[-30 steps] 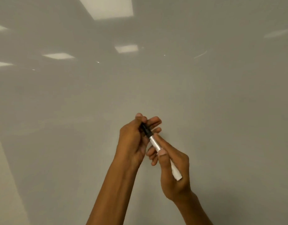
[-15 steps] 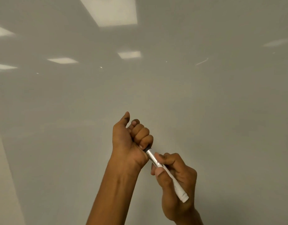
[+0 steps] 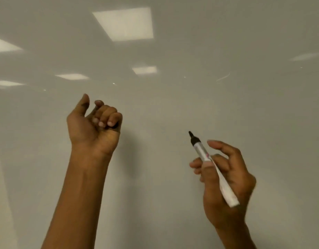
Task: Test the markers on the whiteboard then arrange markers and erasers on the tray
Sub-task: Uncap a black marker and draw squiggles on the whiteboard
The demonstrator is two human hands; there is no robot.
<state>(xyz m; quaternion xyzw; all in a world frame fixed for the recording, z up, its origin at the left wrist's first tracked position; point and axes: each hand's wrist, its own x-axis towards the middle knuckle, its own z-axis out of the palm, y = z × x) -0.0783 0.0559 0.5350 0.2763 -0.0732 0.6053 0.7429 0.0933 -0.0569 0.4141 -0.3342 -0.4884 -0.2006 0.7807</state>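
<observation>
Right hand [image 3: 227,180] holds marker [image 3: 211,167] by mid-barrel, black tip uncapped, pointing up-left, clear of the whiteboard [image 3: 173,108]. White barrel end sticks out below the palm. Left hand [image 3: 94,126] raised well apart to the left, fingers [image 3: 110,115] curled into the palm, thumb up; something dark sits under the curled fingers, can't tell what. Board reflects ceiling light panels [image 3: 124,24]; faint streak [image 3: 223,77] upper right.

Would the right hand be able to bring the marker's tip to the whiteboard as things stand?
Probably yes: the right hand grips the uncapped marker, its tip pointing at the bare whiteboard, nothing between; the left hand stays aside.
</observation>
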